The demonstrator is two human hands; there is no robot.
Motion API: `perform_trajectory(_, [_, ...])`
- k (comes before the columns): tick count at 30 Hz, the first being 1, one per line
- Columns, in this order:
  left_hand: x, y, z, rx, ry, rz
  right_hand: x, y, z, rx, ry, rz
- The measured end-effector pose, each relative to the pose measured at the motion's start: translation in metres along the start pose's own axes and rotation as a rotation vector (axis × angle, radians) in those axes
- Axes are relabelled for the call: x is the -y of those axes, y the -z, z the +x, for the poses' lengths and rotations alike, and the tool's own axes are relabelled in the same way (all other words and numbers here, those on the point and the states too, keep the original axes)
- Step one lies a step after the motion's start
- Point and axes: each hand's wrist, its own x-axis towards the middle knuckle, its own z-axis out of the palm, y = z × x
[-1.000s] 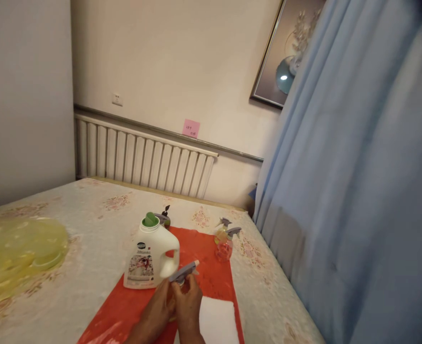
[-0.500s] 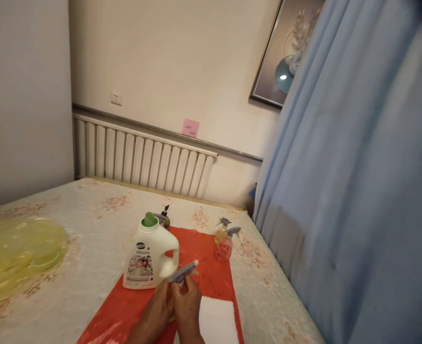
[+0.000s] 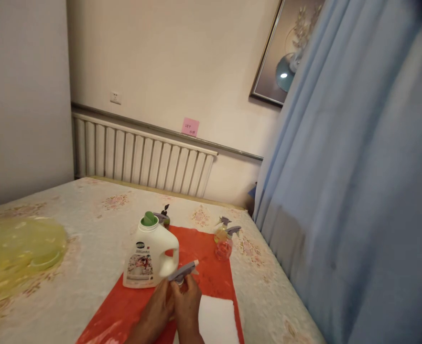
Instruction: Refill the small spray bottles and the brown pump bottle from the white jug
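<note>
Close together at the lower middle, my left hand (image 3: 159,302) and my right hand (image 3: 187,297) are both closed around a spray bottle. Its grey trigger head (image 3: 182,272) sticks out above my fingers, the pale nozzle tip pointing to the right. My hands hide the bottle's body. Just left of them stands a white detergent jug (image 3: 146,260) with a handle and a green piece in its mouth. A red sheet (image 3: 200,248) lies beneath, and a white cloth or paper pad (image 3: 218,320) rests on it beside my right wrist.
A pink spray bottle (image 3: 223,249) and a yellow one (image 3: 220,233) stand at the sheet's far right. Behind the jug, a dark pump-topped bottle (image 3: 165,218) is partly hidden. On the flowered tablecloth (image 3: 99,229), a translucent yellow basin (image 3: 20,253) sits at left. A blue curtain (image 3: 332,191) hangs at right.
</note>
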Motion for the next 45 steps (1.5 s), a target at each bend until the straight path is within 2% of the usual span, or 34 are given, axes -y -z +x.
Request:
perform_trajectory(4, [0.001, 0.0, 0.0, 0.003, 0.032, 0.051, -0.001, -0.001, -0.001, -0.022, 0.023, 0.018])
perform_trajectory(10, [0.002, 0.0, -0.001, 0.011, 0.02, 0.054, -0.003, -0.002, -0.001, 0.044, -0.045, -0.022])
perform_trajectory(17, [-0.002, 0.0, -0.002, 0.012, -0.006, 0.026, -0.004, -0.002, -0.001, 0.054, -0.041, -0.035])
perform_trajectory(23, [-0.002, 0.0, -0.002, -0.025, -0.001, 0.036, -0.002, 0.0, -0.002, 0.055, -0.017, -0.021])
perform_trajectory(31, [0.001, -0.002, -0.002, -0.026, 0.004, 0.023, -0.005, -0.002, -0.001, 0.006, 0.017, -0.023])
perform_trajectory(38, [-0.005, -0.001, -0.003, -0.025, -0.011, 0.056, 0.002, 0.0, -0.002, 0.021, -0.041, 0.011])
perform_trajectory(45, [-0.004, -0.003, -0.002, -0.036, -0.006, 0.014, 0.005, 0.002, -0.005, -0.024, -0.025, -0.027])
